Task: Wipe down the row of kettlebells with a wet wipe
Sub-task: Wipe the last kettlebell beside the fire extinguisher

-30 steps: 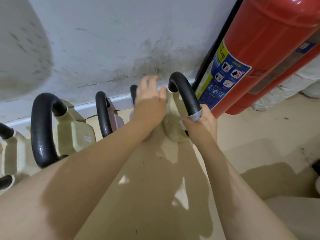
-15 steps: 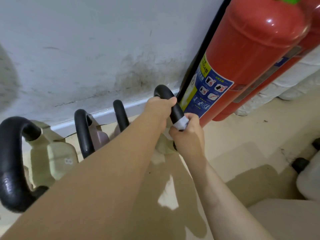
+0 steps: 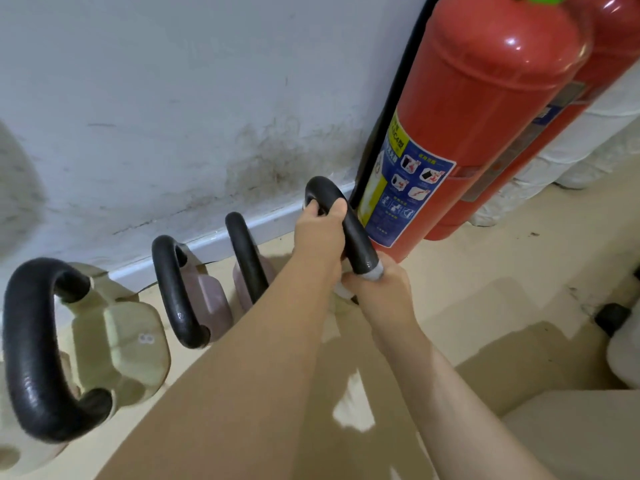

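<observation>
A row of kettlebells with black handles stands along the wall. The rightmost kettlebell's handle (image 3: 356,237) is gripped near its top by my left hand (image 3: 320,233). My right hand (image 3: 377,289) wraps the white wet wipe (image 3: 372,273) around the lower right end of that handle. That kettlebell's body is mostly hidden behind my arms. To the left stand two pinkish kettlebells (image 3: 214,306) (image 3: 249,258) and a pale green one marked 8 (image 3: 117,344).
Two red fire extinguishers (image 3: 485,109) (image 3: 609,46) lean against the wall right beside the gripped kettlebell. The stained grey wall (image 3: 173,116) runs just behind the row. A white container with a black cap (image 3: 620,327) sits at the right edge on the beige floor.
My left hand went from resting on the kettlebell's body to gripping the top of its handle. My right hand with the wipe slid up the handle, then back down to its base.
</observation>
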